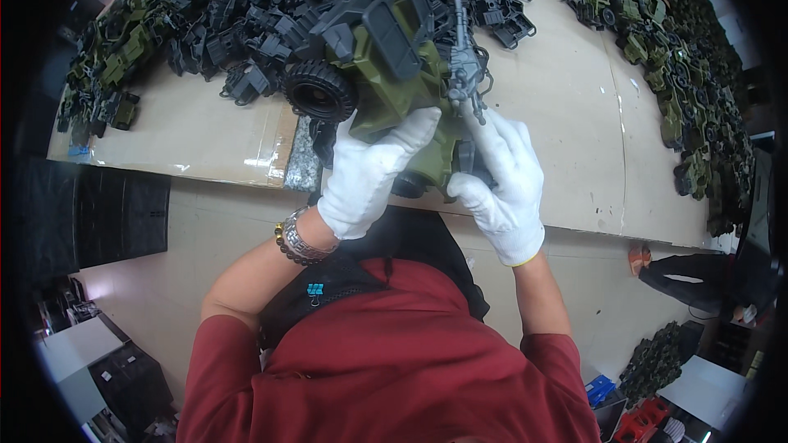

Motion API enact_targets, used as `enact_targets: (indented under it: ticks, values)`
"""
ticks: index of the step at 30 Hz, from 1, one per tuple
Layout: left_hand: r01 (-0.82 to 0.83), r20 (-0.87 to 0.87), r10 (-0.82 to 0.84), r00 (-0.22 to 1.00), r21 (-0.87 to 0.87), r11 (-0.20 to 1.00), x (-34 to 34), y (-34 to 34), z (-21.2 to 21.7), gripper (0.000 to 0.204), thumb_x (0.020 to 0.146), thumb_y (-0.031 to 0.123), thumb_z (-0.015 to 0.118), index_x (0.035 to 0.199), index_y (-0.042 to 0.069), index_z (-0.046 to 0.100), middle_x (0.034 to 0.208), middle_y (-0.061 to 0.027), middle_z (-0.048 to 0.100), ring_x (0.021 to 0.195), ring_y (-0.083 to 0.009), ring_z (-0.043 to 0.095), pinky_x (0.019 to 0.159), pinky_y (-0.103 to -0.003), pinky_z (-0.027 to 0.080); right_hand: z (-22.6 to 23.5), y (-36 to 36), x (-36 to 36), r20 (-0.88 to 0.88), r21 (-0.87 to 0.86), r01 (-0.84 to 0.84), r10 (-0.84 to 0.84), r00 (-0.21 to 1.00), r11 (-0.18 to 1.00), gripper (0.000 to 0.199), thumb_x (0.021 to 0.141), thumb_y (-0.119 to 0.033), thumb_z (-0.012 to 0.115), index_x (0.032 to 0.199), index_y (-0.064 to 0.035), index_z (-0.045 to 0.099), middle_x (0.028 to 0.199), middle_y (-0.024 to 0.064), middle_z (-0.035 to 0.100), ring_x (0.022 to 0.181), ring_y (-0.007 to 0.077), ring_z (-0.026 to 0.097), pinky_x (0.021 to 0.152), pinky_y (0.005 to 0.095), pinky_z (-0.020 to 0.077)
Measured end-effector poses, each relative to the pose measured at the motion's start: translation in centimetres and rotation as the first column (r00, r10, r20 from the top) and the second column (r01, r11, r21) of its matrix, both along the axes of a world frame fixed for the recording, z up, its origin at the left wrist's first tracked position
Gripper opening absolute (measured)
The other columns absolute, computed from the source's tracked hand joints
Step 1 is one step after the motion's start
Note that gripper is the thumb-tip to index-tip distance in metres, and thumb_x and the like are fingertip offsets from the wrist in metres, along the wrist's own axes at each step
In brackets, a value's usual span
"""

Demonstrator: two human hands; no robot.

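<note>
A toy military vehicle (386, 94), olive green with dark grey upper parts and black wheels, is held tilted over the near edge of the worktable. My left hand (361, 176), in a white glove, grips its near left side, with the thumb laid across the green body. On the vehicle's right side is my right hand (509, 184), gloved too, its thumb and fingers closed about the body's edge. The right fingertips touch the base of a grey toy gun (464, 66) that stands up along that side. The vehicle's underside is hidden.
Dark grey plastic parts (246, 16) are heaped across the back of the cardboard-covered table (566, 115). Green and black toy vehicles (673, 74) line its right side, with more green pieces (123, 57) at left. Another person's leg (685, 279) shows at right, below the table edge.
</note>
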State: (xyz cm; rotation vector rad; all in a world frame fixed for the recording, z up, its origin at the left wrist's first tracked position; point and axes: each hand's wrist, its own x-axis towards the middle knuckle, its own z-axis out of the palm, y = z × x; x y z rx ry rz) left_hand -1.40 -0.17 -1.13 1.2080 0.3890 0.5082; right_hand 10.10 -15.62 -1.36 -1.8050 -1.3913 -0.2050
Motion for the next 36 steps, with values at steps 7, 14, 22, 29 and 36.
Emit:
enact_targets:
  ticks: [7,14,22,29,36]
  values:
    - [0.017,-0.013,0.058,0.998,0.998,-0.066,-0.9,1.5,0.1,0.054,0.08,0.005,0.067,0.133,0.014,0.066,0.121,-0.0054,0.072,0.109,-0.0189,0.069,0.097,-0.032,0.051,0.8,0.1,-0.5,0.138,-0.034,-0.015,0.019,0.99,0.999,0.097,0.074,-0.062,0.073,0.141,0.0037,0.05,0.14,0.0254,0.054,0.105,0.0421,0.058,0.089,0.0469,0.0491]
    - [-0.017,0.056,0.025,0.998,-0.131,0.991,0.5,0.2,1.7,0.046,0.101,0.039,0.06,0.129,0.003,0.06,0.123,-0.0092,0.065,0.11,-0.0191,0.064,0.099,-0.035,0.051,4.3,0.4,0.2,0.148,-0.064,-0.034,0.044,0.988,0.997,0.102,0.074,-0.066,0.071,0.143,0.0047,0.045,0.15,0.0238,0.046,0.113,0.0401,0.054,0.095,0.0445,0.0465]
    - [0.188,0.221,-0.045,0.974,-0.686,0.703,0.1,-2.8,6.1,0.062,0.103,0.059,0.043,0.137,0.009,0.053,0.132,-0.009,0.058,0.124,-0.0259,0.055,0.106,-0.04,0.045,4.3,3.0,-1.4,0.271,0.495,-0.063,-0.085,0.959,0.867,0.079,0.076,-0.065,0.075,0.122,-0.0041,0.058,0.135,0.0243,0.053,0.119,0.0461,0.054,0.093,0.0536,0.0468]
    - [-0.206,0.111,0.189,0.976,0.755,0.622,-0.5,-4.7,5.0,0.06,0.105,0.044,0.053,0.146,0.003,0.039,0.129,-0.0153,0.057,0.122,-0.0232,0.057,0.103,-0.036,0.048,6.6,3.7,1.0,0.325,0.498,-0.124,-0.053,0.944,0.858,0.069,0.078,-0.061,0.072,0.116,-0.0038,0.064,0.112,0.0161,0.066,0.1,0.0394,0.064,0.08,0.045,0.0527]
    - [-0.009,0.04,0.026,0.999,-0.374,0.927,1.2,1.0,8.7,0.053,0.107,0.045,0.046,0.139,0.002,0.044,0.122,-0.0118,0.057,0.11,-0.0203,0.061,0.095,-0.037,0.054,7.6,3.2,3.7,0.218,0.288,-0.097,0.033,0.975,0.953,0.085,0.076,-0.071,0.065,0.129,-0.0051,0.059,0.129,0.0172,0.058,0.117,0.0406,0.055,0.096,0.0482,0.0453]
